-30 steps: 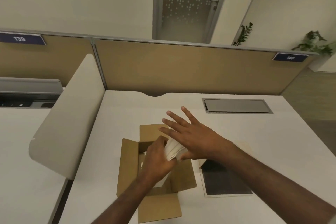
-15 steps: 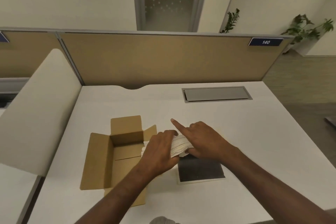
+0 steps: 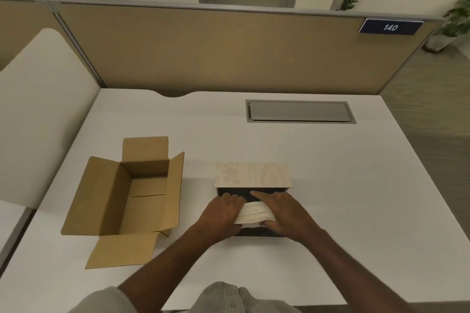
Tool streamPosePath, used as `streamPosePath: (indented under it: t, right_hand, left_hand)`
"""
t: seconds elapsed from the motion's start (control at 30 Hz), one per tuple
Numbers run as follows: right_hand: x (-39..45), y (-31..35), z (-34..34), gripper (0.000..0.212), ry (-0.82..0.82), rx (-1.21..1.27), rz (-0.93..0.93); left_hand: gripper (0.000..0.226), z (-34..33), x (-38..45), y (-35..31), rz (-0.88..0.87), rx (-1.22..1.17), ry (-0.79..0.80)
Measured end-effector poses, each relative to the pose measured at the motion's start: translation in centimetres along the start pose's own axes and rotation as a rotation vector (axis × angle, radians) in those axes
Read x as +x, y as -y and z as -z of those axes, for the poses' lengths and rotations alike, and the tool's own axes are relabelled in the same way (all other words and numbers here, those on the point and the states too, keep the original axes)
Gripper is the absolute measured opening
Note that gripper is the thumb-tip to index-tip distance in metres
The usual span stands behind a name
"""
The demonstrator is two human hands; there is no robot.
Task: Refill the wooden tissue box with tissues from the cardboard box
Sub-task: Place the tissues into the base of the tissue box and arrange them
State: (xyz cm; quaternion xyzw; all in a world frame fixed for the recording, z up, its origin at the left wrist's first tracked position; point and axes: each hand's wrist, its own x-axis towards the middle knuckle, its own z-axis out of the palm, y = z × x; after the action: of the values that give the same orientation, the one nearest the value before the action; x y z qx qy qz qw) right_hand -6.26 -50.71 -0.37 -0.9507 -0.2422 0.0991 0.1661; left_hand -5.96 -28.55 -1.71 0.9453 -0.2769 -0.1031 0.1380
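Note:
A stack of white tissues [image 3: 255, 213] sits between my two hands, over the dark open inside of the wooden tissue box [image 3: 254, 192]. My left hand [image 3: 223, 213] grips the stack's left end and my right hand [image 3: 282, 213] presses on its right end and top. The box's pale wooden lid [image 3: 253, 174] lies just behind the opening. The cardboard box [image 3: 127, 201] stands to the left on the white desk with its flaps spread; its inside shows only bare cardboard.
A grey cable hatch [image 3: 300, 111] is set into the desk at the back right. A tan partition [image 3: 216, 48] runs along the far edge and a white side screen [image 3: 43, 114] stands at the left. The desk's right edge drops to the floor.
Both hands have carried the tissue stack from the cardboard box to the right and lowered it over the open tissue box. The camera view has shifted right and down.

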Motion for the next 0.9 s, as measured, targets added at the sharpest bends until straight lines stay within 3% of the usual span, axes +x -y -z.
streamPosePath:
  t: [0.23, 0.43, 0.53, 0.73, 0.9]
  right_hand:
    - [0.3, -2.9, -4.7, 0.077, -0.039, 0.094, 0.055]
    - [0.7, -4.7, -6.3, 0.07, -0.043, 0.086, 0.077]
    - [0.3, -5.9, -6.5, 0.068, -0.052, 0.129, 0.046]
    - [-1.4, -7.3, -6.9, 0.062, -0.072, 0.454, -0.307]
    - [-2.5, -6.9, -7.7, 0.037, -0.247, 0.751, -0.526]
  left_hand:
    - [0.057, -4.0, 1.3, 0.9, -0.003, 0.036, 0.035]
    - [0.061, -5.6, 1.2, 2.5, -0.029, 0.06, -0.042]
    - [0.067, -5.4, 0.1, 3.6, 0.042, -0.006, -0.079]
    - [0.067, -6.2, -3.3, 5.5, 0.468, -0.632, -0.138]
    - [0.076, -7.4, -4.2, 5.7, 0.637, -0.988, -0.284]
